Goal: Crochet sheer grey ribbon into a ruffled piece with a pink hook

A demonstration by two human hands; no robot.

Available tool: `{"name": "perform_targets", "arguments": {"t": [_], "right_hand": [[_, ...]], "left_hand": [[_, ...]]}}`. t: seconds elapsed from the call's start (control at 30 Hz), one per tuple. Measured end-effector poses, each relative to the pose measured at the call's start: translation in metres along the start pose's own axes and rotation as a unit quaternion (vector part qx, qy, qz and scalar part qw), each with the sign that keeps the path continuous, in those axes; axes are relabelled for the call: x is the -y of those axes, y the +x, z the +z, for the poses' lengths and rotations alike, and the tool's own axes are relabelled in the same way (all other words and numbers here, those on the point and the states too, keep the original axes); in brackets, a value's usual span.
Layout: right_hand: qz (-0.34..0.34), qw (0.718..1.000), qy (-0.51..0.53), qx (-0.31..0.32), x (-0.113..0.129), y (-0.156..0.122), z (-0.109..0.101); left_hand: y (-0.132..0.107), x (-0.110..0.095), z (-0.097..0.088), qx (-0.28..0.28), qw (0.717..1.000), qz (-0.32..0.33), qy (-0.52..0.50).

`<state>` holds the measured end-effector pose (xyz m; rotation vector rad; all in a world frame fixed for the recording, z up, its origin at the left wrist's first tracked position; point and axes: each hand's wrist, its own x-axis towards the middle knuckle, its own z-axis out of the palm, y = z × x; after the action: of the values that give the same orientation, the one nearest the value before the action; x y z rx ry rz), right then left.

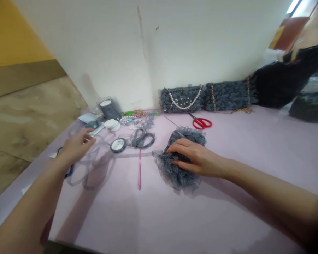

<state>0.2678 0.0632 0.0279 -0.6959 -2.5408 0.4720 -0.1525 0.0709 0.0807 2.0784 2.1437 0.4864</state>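
Observation:
My right hand lies flat, fingers spread, on a grey ruffled fabric piece in the middle of the pale pink table. My left hand hovers at the left over loose loops of sheer grey ribbon. Its fingers are curled round a strand of that ribbon, though motion blurs them. A pink crochet hook lies between the two hands. A ribbon strand runs from the loops to the fabric piece.
Black scissors and a ribbon roll sit behind the hook. Red scissors lie farther back. Two grey ruffled bags lean on the white wall. Spools, beads and small items crowd the back left. Dark bags fill the right.

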Motion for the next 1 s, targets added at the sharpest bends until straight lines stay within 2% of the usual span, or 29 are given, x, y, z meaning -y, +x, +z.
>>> {"name": "perform_targets", "arguments": {"t": [0.07, 0.13, 0.17, 0.23, 0.27, 0.3, 0.4, 0.5, 0.63, 0.77, 1.0], "right_hand": [[-0.002, 1.000, 0.002, -0.004, 0.000, 0.000, 0.001], [-0.006, 1.000, 0.006, -0.010, -0.001, 0.001, 0.002], [-0.008, 1.000, 0.007, -0.013, -0.001, 0.001, 0.003], [-0.010, 1.000, 0.006, -0.018, -0.001, 0.001, 0.005], [-0.013, 1.000, 0.002, -0.021, -0.001, 0.000, 0.007], [-0.020, 0.999, -0.003, -0.027, -0.001, 0.000, 0.008], [-0.050, 0.997, -0.021, -0.050, 0.001, 0.000, 0.013], [-0.078, 0.994, -0.031, -0.071, 0.004, 0.000, 0.017], [-0.090, 0.990, -0.045, -0.103, 0.003, 0.000, 0.025], [-0.087, 0.988, -0.040, -0.122, -0.002, -0.001, 0.034], [-0.068, 0.984, -0.010, -0.162, -0.003, -0.002, 0.041]], "left_hand": [[-0.006, -0.009, 0.015, 0.054, 0.997, 0.021, 0.048], [-0.012, -0.025, 0.026, 0.081, 0.994, 0.046, 0.064], [-0.016, -0.035, 0.030, 0.084, 0.992, 0.064, 0.069], [-0.025, -0.061, 0.035, 0.057, 0.986, 0.139, 0.070], [-0.030, -0.076, 0.038, 0.030, 0.985, 0.164, 0.046], [-0.035, -0.091, 0.041, 0.032, 0.981, 0.189, 0.013], [-0.050, -0.132, 0.060, 0.103, 0.955, 0.255, -0.108], [-0.056, -0.155, 0.087, 0.122, 0.931, 0.307, -0.156], [-0.051, -0.158, 0.112, 0.082, 0.927, 0.324, -0.171], [-0.048, -0.153, 0.122, 0.044, 0.930, 0.297, -0.212], [-0.055, -0.152, 0.137, -0.008, 0.915, 0.303, -0.265]]}}
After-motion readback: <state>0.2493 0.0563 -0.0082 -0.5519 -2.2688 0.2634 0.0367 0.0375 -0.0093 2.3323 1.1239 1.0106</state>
